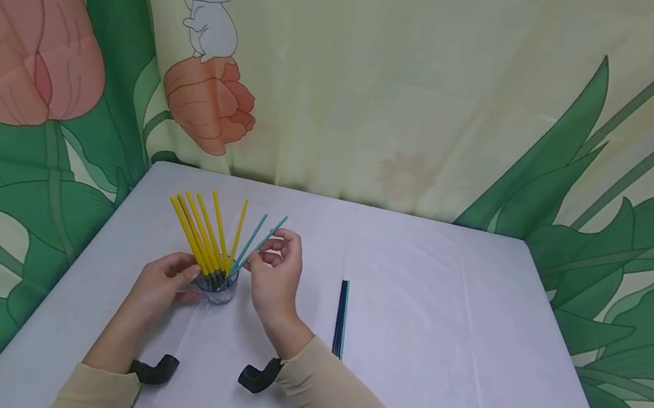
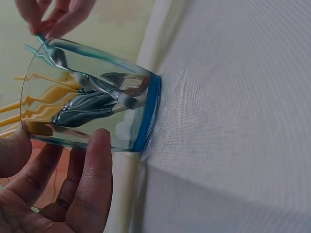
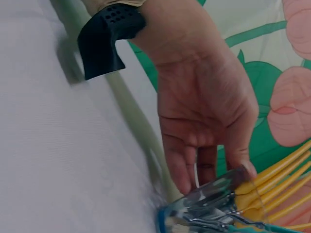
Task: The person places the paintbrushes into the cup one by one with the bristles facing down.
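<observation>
A clear glass (image 1: 219, 296) with a blue-tinted base stands on the table. Several yellow paintbrushes (image 1: 220, 221) lean inside it, handles up and bristles down. My left hand (image 1: 156, 285) holds the glass from the left; the thumb lies near the rim, the fingers along its side in the left wrist view. At the rim's right side, my right hand (image 1: 279, 283) pinches a teal paintbrush (image 1: 274, 231) whose lower end is inside the glass. Another teal paintbrush (image 1: 253, 239) leans beside it. The right wrist view shows the left hand (image 3: 204, 102) at the glass, not the right.
Dark blue and teal sticks (image 1: 342, 313) lie together right of the glass, partly hidden by the right forearm. Each wrist carries a black mount (image 1: 155, 371). The white table (image 1: 426, 305) ends at a printed curtain (image 1: 347, 79) behind.
</observation>
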`<state>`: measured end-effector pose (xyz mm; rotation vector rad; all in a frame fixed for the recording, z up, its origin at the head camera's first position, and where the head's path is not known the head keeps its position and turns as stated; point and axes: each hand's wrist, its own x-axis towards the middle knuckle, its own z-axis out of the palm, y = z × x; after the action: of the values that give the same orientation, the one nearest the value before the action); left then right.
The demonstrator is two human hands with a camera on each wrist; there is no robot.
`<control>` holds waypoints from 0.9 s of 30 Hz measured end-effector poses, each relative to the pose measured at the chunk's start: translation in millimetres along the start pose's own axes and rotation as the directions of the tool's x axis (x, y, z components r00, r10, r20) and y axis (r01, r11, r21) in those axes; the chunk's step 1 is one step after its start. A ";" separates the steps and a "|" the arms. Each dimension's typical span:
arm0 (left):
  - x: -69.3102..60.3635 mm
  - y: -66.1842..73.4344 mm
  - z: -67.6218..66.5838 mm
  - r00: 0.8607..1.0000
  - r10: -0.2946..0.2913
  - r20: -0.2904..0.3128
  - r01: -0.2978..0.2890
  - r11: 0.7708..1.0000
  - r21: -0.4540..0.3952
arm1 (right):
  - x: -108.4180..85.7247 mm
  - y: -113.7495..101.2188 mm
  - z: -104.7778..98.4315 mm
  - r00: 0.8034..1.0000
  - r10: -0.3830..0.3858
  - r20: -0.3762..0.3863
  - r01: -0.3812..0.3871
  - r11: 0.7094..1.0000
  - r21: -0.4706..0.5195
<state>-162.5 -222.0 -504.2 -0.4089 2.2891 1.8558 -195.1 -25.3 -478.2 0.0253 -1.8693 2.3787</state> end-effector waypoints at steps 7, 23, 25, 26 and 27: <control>2.4 -2.4 0.7 1.000 0.013 0.009 -0.013 1.000 -0.009 | -1.1 11.7 0.6 1.000 -0.004 0.005 0.004 0.996 -0.085; 0.0 -1.6 -0.3 0.999 0.042 0.012 -0.042 0.999 -0.013 | -1.5 22.7 -0.9 0.998 0.021 0.066 -0.008 0.981 -0.196; -0.9 -1.6 -1.0 0.999 0.040 0.012 -0.040 0.999 -0.008 | -1.9 24.0 -2.6 0.998 0.022 0.060 -0.009 0.978 -0.210; -1.4 -1.5 -1.3 0.999 0.037 0.011 -0.037 0.999 -0.007 | -2.1 24.3 -3.4 0.998 0.024 0.055 -0.011 0.977 -0.213; -2.0 -1.6 -1.6 0.999 0.035 0.010 -0.035 0.999 -0.003 | -2.3 24.4 -4.1 0.998 0.026 0.051 -0.015 0.976 -0.216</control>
<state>-160.1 -223.6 -504.7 -0.3611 2.3016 1.8732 -195.0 -27.2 -503.0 0.0513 -2.1513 2.1943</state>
